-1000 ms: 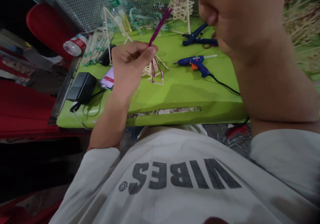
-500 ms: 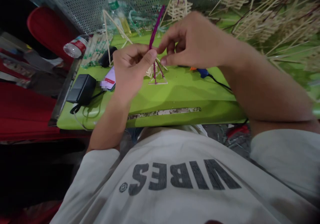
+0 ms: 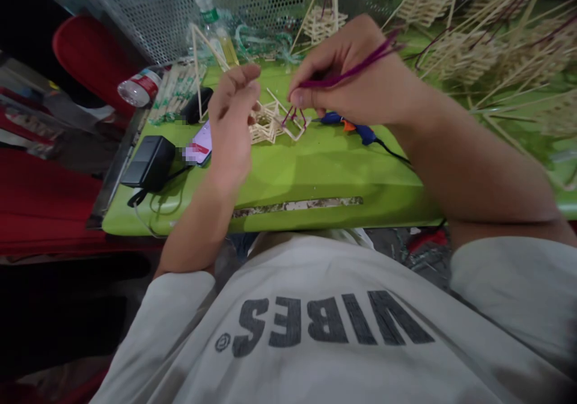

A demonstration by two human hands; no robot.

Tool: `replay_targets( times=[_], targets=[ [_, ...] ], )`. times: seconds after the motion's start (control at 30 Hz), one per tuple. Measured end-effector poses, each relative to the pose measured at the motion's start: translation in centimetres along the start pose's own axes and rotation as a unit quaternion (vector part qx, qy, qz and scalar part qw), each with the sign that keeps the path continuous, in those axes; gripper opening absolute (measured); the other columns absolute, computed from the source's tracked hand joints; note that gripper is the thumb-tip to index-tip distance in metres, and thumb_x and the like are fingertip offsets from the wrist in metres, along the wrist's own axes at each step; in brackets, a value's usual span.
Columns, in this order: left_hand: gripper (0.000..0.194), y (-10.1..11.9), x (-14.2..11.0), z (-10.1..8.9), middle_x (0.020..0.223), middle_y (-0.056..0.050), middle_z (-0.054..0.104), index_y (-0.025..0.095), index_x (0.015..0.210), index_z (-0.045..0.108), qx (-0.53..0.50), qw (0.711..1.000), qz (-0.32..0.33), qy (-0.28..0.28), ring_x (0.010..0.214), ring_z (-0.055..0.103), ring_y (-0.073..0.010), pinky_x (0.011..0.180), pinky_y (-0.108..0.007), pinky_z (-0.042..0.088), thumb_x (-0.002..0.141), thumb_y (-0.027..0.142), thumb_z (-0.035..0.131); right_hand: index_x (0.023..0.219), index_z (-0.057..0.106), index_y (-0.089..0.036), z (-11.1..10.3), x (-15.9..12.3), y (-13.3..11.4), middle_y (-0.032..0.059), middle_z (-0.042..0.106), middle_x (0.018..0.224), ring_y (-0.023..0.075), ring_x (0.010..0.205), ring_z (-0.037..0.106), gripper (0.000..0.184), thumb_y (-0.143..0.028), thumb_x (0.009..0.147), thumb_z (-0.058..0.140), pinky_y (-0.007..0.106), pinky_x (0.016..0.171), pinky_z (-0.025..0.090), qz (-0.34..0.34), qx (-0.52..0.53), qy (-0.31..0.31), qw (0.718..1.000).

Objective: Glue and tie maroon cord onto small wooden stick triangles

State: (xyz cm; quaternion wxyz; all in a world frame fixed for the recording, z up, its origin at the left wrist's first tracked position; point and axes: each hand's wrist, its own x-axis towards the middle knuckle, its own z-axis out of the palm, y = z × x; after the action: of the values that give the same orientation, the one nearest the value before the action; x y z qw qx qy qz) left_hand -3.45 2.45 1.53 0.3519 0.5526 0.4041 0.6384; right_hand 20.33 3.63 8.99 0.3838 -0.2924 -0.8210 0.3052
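Observation:
My right hand (image 3: 356,82) is closed in a pinch on a bundle of thin purple sticks (image 3: 360,67) that slants up to the right across its back. The pinched end sits just above a small pale stick frame (image 3: 270,124) with purple pieces, which lies on the green table (image 3: 315,175). My left hand (image 3: 232,121) hovers just left of that frame with its fingers loosely bent and apart, and nothing shows in them. It is slightly blurred.
A blue glue gun (image 3: 349,124) with a black cord lies under my right hand. A black adapter (image 3: 148,160), a phone (image 3: 198,149), a black object (image 3: 198,103), two bottles (image 3: 137,85) (image 3: 215,25) and stick bundles lie at left. Stick structures (image 3: 487,49) crowd the right, before a perforated panel (image 3: 148,7).
The purple sticks passed from my left hand to my right, which swung them from upright to slanting right. My left hand opened and lifted; the stick frame on the table shifted.

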Motion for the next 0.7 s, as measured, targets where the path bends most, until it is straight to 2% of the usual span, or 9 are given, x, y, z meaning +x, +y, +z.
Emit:
replay_targets(
  times=[0.03,0.07,0.13,0.2,0.33,0.5,0.6,0.7],
  targets=[
    [0.022,-0.3,0.2,-0.1,0.109,-0.001,0.083,0.041,0.105,0.088,0.004,0.999,-0.049,0.008,0.086,0.07,-0.0202,0.068,-0.034,0.053,0.096,0.061,0.093,0.084,0.089,-0.025,-0.4,0.0,-0.3,-0.0002,0.077,0.072,0.0145,0.066,0.065,0.02,-0.005,0.09,0.091,0.033,0.063,0.046,-0.004,-0.002,0.013,1.0],
    [0.031,-0.6,0.4,-0.1,0.103,-0.003,0.082,0.037,0.1,0.087,0.004,0.995,-0.101,-0.003,0.077,0.067,-0.0182,0.062,-0.033,0.048,0.096,0.067,0.091,0.083,0.09,-0.025,-0.7,-0.1,-0.4,0.0006,0.079,0.074,0.0151,0.068,0.066,0.022,-0.005,0.091,0.091,0.033,0.064,0.048,-0.006,-0.002,0.021,1.0],
    [0.055,-0.9,0.3,0.1,0.095,-0.006,0.083,0.028,0.094,0.085,-0.009,0.979,-0.188,-0.072,0.066,0.065,-0.0143,0.054,-0.029,0.044,0.098,0.083,0.086,0.083,0.091,-0.026,-1.3,-0.1,-0.5,0.0002,0.078,0.075,0.0138,0.069,0.067,0.022,-0.006,0.091,0.092,0.033,0.066,0.05,-0.016,0.002,0.021,1.0],
    [0.067,-0.7,-0.1,0.5,0.092,-0.007,0.084,0.023,0.097,0.084,-0.025,0.962,-0.229,-0.144,0.062,0.068,-0.0123,0.053,-0.025,0.047,0.097,0.089,0.087,0.084,0.092,-0.025,-1.8,-0.1,-0.3,-0.0018,0.076,0.072,0.0106,0.067,0.064,0.018,-0.008,0.091,0.092,0.033,0.066,0.046,-0.037,-0.005,0.008,0.999],
    [0.059,0.3,-1.4,1.4,0.092,-0.005,0.087,0.022,0.1,0.08,-0.027,0.952,-0.249,-0.176,0.069,0.079,-0.0134,0.06,-0.022,0.061,0.091,0.075,0.104,0.091,0.094,-0.026,-2.3,0.0,0.5,-0.004,0.076,0.074,0.0085,0.068,0.062,0.01,-0.018,0.096,0.089,0.032,0.067,0.045,-0.078,-0.04,-0.015,0.996],
    [0.035,0.5,-1.8,1.7,0.089,-0.001,0.086,0.023,0.104,0.079,-0.027,0.961,-0.231,-0.151,0.079,0.085,-0.014,0.07,-0.02,0.068,0.094,0.039,0.108,0.091,0.09,-0.025,-2.0,-0.2,0.4,-0.003,0.077,0.078,0.0102,0.072,0.062,0.01,-0.025,0.101,0.088,0.031,0.069,0.047,-0.101,-0.051,-0.023,0.993],
    [0.029,0.5,-1.6,1.7,0.09,-0.001,0.086,0.023,0.101,0.078,-0.025,0.969,-0.208,-0.131,0.079,0.085,-0.0139,0.07,-0.02,0.069,0.097,0.035,0.104,0.087,0.087,-0.024,-1.5,-0.6,-0.5,-0.0022,0.075,0.078,0.0111,0.074,0.061,0.014,-0.02,0.099,0.091,0.031,0.069,0.046,-0.092,-0.049,-0.015,0.994],
    [0.026,0.7,-1.6,1.8,0.086,0.0,0.083,0.022,0.098,0.079,-0.036,0.962,-0.229,-0.147,0.075,0.083,-0.013,0.067,-0.019,0.067,0.099,0.036,0.101,0.086,0.085,-0.022,-1.2,-1.0,-1.3,-0.0001,0.076,0.079,0.0127,0.075,0.06,0.014,-0.015,0.096,0.092,0.034,0.07,0.044,-0.082,-0.067,-0.006,0.994]
  ],
)
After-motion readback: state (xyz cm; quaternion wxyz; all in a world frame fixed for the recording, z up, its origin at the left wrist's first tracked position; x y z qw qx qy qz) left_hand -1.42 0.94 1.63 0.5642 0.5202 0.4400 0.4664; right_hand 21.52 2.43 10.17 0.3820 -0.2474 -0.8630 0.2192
